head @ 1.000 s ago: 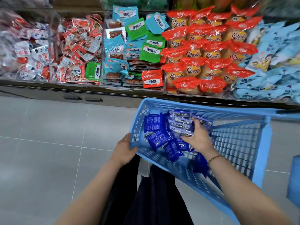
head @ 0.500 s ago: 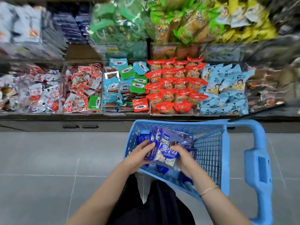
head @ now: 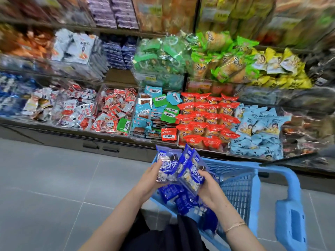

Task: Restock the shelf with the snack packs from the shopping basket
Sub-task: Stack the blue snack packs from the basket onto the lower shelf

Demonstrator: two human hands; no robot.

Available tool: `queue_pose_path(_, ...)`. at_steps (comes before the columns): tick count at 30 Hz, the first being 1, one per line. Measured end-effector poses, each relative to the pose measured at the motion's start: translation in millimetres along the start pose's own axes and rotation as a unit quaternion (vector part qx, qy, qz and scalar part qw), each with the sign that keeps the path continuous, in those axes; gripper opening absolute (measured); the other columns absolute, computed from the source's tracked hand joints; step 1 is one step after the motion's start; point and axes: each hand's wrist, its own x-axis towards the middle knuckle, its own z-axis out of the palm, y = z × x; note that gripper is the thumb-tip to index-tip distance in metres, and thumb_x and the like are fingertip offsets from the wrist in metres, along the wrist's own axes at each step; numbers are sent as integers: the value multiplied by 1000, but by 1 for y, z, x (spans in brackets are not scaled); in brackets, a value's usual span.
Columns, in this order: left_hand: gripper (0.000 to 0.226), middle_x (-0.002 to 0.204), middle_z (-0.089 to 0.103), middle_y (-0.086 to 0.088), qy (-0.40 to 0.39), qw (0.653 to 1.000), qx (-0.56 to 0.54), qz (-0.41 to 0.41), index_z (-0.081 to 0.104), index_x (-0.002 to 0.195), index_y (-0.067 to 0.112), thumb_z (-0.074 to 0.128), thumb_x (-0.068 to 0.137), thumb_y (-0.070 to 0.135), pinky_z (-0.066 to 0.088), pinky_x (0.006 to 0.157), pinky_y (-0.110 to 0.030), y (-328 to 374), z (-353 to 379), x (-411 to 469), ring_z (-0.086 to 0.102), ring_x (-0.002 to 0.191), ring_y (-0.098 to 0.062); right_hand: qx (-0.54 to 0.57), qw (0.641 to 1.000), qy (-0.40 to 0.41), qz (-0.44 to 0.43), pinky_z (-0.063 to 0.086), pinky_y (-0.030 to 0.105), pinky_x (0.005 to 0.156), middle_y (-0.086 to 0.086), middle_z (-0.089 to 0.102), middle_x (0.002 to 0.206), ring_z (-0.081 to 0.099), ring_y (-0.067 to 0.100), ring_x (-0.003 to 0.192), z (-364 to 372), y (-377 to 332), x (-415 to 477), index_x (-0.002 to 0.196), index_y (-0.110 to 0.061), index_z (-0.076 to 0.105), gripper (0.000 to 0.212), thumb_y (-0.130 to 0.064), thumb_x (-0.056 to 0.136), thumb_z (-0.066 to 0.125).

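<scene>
A bunch of blue snack packs (head: 178,166) with white lettering is held up above the blue shopping basket (head: 239,185). My left hand (head: 150,180) grips the bunch from the left and my right hand (head: 208,189) grips it from the right. More blue packs (head: 174,194) lie in the basket under my hands. The shelf (head: 116,140) stands just beyond, its bins full of snacks. On the second tier, stacks of dark blue packs (head: 119,51) sit left of centre.
The basket's handle (head: 290,214) rises at the right. Red packs (head: 204,116), pale blue packs (head: 261,131) and green packs (head: 159,57) fill nearby bins. Grey floor tiles (head: 54,187) spread to the left. My dark clothing (head: 163,238) is below.
My right hand gathered packs in the basket, my left hand left the rim and joined it. Both hands have lifted the bunch higher, and my view has tilted up the shelf.
</scene>
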Motion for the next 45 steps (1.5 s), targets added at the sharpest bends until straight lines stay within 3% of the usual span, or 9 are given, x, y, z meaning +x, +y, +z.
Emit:
queue_pose_path(3, 38, 108, 71, -13, -3, 1000, 7, 7, 57, 123, 9, 41, 100, 35, 52, 92, -45, 5, -14, -4, 68, 94, -26, -46, 999, -6, -19, 53, 36, 74, 15, 70, 108, 65, 29, 99, 19, -6, 5, 111, -6, 62, 23, -14, 96, 48)
queue_pose_path(9, 31, 111, 71, -9, -59, 997, 21, 46, 53, 120, 11, 60, 91, 16, 57, 80, -37, 31, -61, -2, 69, 97, -25, -78, 995, -2, -62, 56, 32, 71, 10, 68, 115, 69, 23, 98, 94, 9, 21, 128, -28, 35, 42, -16, 93, 56)
queue_pose_path(12, 22, 103, 74, -6, -56, 997, -4, 47, 58, 113, 15, 59, 92, 14, 55, 83, -40, 53, -105, -3, 71, 88, -21, -46, 996, -18, -76, 56, 33, 73, 11, 69, 114, 68, 24, 99, 135, 25, 29, 127, -11, 50, 32, -17, 95, 50)
queue_pose_path(21, 22, 101, 73, -11, 16, 998, -38, 45, 57, 114, 9, 59, 92, 12, 57, 72, -37, 105, -244, -12, 70, 87, -25, 30, 996, 53, -70, 50, 39, 82, 2, 64, 119, 63, 19, 99, 249, 73, 68, 129, -20, 46, 33, -24, 97, 50)
queue_pose_path(28, 20, 98, 74, -11, 41, 996, -69, 51, 59, 113, 10, 57, 93, 12, 55, 73, -39, 150, -305, -3, 70, 88, -26, 113, 993, 3, -18, 48, 33, 72, 16, 65, 102, 62, 25, 83, 299, 70, 98, 108, -4, 53, 24, -3, 92, 37)
queue_pose_path(33, 34, 112, 70, -16, 45, 996, -68, 45, 54, 124, 6, 59, 91, 15, 51, 93, -51, 182, -318, 22, 66, 102, -33, 104, 993, 15, -59, 56, 31, 67, 16, 69, 87, 62, 25, 84, 317, 50, 132, 92, 1, 54, 24, 13, 85, 34)
queue_pose_path(39, 36, 107, 72, -11, 41, 997, -48, 52, 53, 124, 9, 61, 91, 21, 56, 77, -38, 233, -325, 64, 70, 96, -26, 98, 990, 44, -95, 49, 29, 80, 12, 56, 90, 57, 21, 85, 339, 11, 188, 77, -6, 52, 19, 4, 92, 44)
queue_pose_path(42, 41, 101, 72, -15, 58, 995, -63, 53, 50, 124, 5, 64, 87, 18, 56, 77, -41, 266, -323, 86, 71, 91, -29, 103, 991, 52, -74, 44, 34, 89, 12, 50, 122, 51, 26, 112, 352, -17, 216, 103, -11, 54, 10, -9, 97, 47)
queue_pose_path(45, 57, 110, 67, -17, 63, 994, -66, 68, 40, 136, 4, 65, 87, 17, 55, 82, -43, 303, -320, 111, 68, 95, -30, 72, 995, 56, -40, 49, 35, 82, 10, 22, 153, 35, 32, 134, 366, -43, 240, 146, -21, 29, 53, -26, 97, 50)
